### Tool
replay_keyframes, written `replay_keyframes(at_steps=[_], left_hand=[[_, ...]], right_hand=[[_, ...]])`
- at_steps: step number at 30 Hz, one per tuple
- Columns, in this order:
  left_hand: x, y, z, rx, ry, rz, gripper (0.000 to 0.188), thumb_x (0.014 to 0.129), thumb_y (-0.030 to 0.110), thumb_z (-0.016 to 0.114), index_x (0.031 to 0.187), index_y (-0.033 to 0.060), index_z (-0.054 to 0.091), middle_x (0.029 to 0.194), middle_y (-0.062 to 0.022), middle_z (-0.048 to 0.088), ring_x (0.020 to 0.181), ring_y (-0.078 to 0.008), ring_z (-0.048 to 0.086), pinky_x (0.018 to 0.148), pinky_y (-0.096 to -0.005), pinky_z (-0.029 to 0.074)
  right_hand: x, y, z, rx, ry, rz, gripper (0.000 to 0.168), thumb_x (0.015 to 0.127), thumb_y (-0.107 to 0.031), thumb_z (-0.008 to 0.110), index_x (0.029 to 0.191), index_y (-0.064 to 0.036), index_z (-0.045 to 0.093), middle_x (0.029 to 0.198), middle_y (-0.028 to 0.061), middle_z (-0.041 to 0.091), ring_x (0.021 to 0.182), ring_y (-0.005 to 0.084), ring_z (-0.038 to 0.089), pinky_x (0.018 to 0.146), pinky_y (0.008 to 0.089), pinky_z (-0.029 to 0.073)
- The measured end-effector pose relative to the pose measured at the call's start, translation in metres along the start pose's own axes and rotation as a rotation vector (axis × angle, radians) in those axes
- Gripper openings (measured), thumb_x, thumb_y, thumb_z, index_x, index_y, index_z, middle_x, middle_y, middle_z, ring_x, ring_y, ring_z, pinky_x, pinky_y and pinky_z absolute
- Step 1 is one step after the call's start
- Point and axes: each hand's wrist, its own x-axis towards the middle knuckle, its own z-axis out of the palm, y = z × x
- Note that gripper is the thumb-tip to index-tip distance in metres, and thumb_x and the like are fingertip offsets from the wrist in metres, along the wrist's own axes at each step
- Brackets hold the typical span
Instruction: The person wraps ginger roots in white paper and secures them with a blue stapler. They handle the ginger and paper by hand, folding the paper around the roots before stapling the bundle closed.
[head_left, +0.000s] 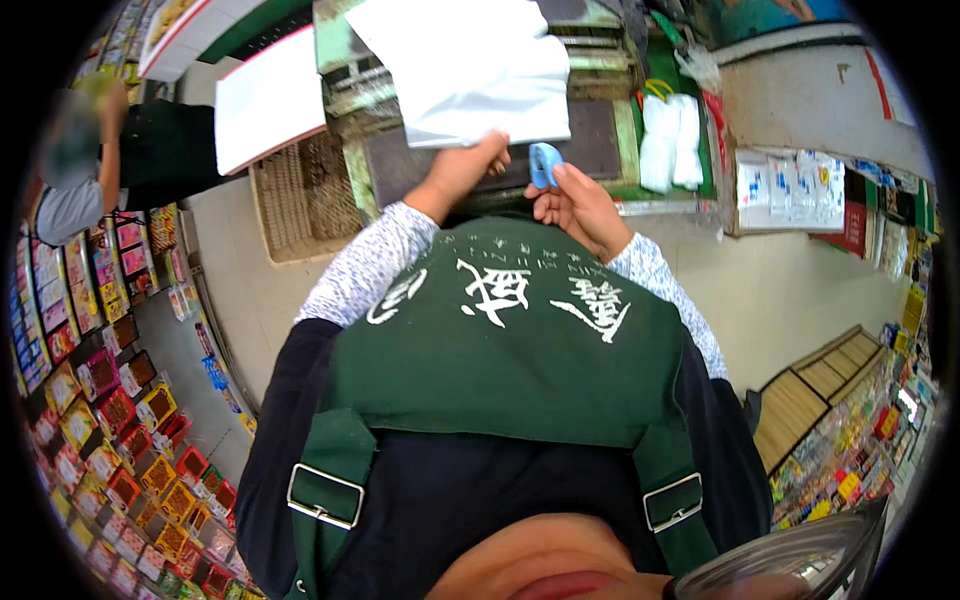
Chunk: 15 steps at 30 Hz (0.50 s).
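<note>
At the top centre of the head view, a white sheet of paper or plastic (480, 82) lies over a worn green and dark counter (600, 139). My left hand (469, 165) has its fingers curled at the near edge of the sheet, pinching it or resting against it; which one is unclear. To its right, my right hand (577, 202) holds a small light-blue looped item (545, 165), perhaps a roll or strip, between thumb and forefinger, just below the sheet's lower right corner. Both hands are in front of my green apron (502, 360).
Left of the counter are a white board (270, 97) and a tan woven crate (300, 195). Bundled white plastic bags (670, 142) lie right, near a box of packets (791, 191). Another person (75, 165) stands far left beside shelves of packaged goods (127, 405).
</note>
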Motion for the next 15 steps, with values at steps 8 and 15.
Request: replay_keyframes(at_steps=[8, 15], left_hand=[[0.005, 0.005, 0.009, -0.070, 0.051, 0.102, 0.031, 0.091, 0.028, 0.060, 0.070, 0.0053, 0.064, 0.065, -0.0005, 0.059, 0.058, -0.0094, 0.051, 0.056, -0.0243, 0.040], [0.002, 0.004, 0.008, -0.086, 0.119, 0.064, 0.031, 0.089, 0.028, 0.060, 0.068, 0.0054, 0.063, 0.062, -0.0007, 0.057, 0.057, -0.0099, 0.050, 0.054, -0.0249, 0.039]], right_hand=[[0.023, 0.004, -0.001, -0.005, -0.069, 0.004, 0.033, 0.102, -0.038, 0.044, 0.104, -0.006, 0.048, 0.087, 0.0073, 0.058, 0.061, 0.0096, 0.050, 0.053, 0.0211, 0.039], [0.027, 0.002, 0.007, -0.135, -0.107, 0.012, 0.028, 0.102, -0.034, 0.045, 0.102, -0.007, 0.048, 0.086, 0.0053, 0.059, 0.061, 0.0072, 0.052, 0.051, 0.0208, 0.040]])
